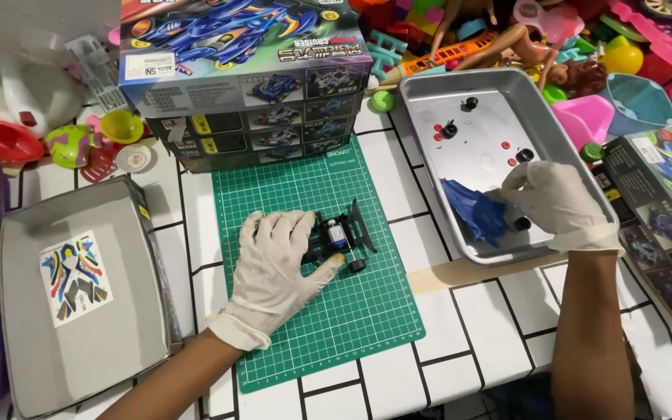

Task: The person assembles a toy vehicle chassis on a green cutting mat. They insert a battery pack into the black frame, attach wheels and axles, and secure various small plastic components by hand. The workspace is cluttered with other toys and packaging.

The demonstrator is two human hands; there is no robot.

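Evidently light and fragile, the black toy-car chassis point(336, 237) lies mid cutting mat point(367, 311), left hand point(278, 264) pressing flat; right hand point(558, 206) pinches a blue body shell point(472, 210) at the tray's point(429, 93) near edge.

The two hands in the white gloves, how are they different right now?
The left hand lies flat on a black toy car chassis on the green cutting mat; the right hand reaches into the metal tray. The left hand's fingers are spread over the chassis; the right hand's are curled, touching a blue car body shell. Both wear white gloves.
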